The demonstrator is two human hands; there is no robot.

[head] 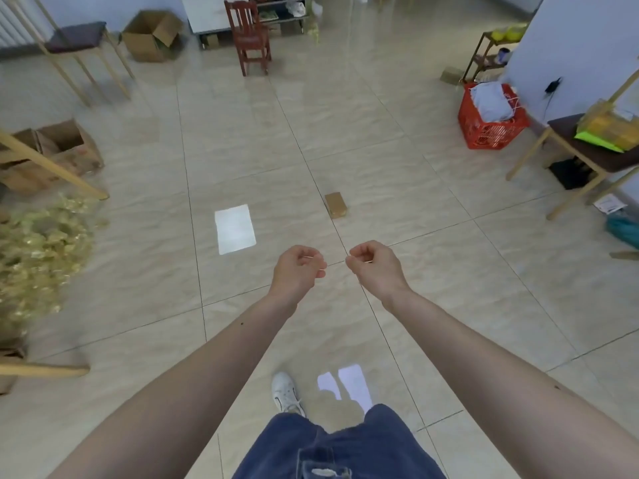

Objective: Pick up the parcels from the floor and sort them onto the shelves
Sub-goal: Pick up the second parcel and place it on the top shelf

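A small brown cardboard parcel [335, 205] lies on the tiled floor ahead of me, slightly right of centre. Left of it lies a flat white parcel [234, 228]. My left hand [300, 267] and my right hand [375, 266] are stretched out side by side above the floor, nearer to me than both parcels. Both hands have their fingers curled in and hold nothing. Another small brown parcel [451, 76] lies far off at the right, next to a low rack [484, 58].
Open cardboard boxes stand at the left [52, 152] and far left back [152, 36]. A red chair [250, 38] is at the back, a red basket [491, 124] at the right. Wooden-legged stools stand at right [584, 146] and back left [77, 38]. A yellow-green heap [38, 250] fills the left.
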